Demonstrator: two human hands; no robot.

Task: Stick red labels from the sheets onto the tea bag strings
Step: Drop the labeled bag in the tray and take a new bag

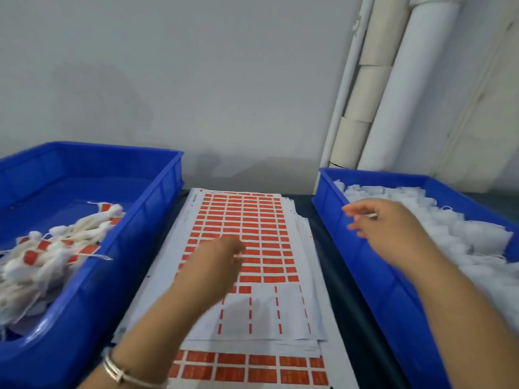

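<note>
Two blue bins, label sheets (247, 248) between, on dark worktop (317, 220).
L bin (118, 248): tea bags w/ red labels on strings (53, 248). R bin (362, 248): plain white bags (460, 234). L hand (216, 265) over top sheet, fingers curled, grip unclear (blur). R hand (393, 231) above R bin, pinching a thin white bit, prob. string.

left hand (216, 265) curled, right hand (393, 228) loosely curled
</note>
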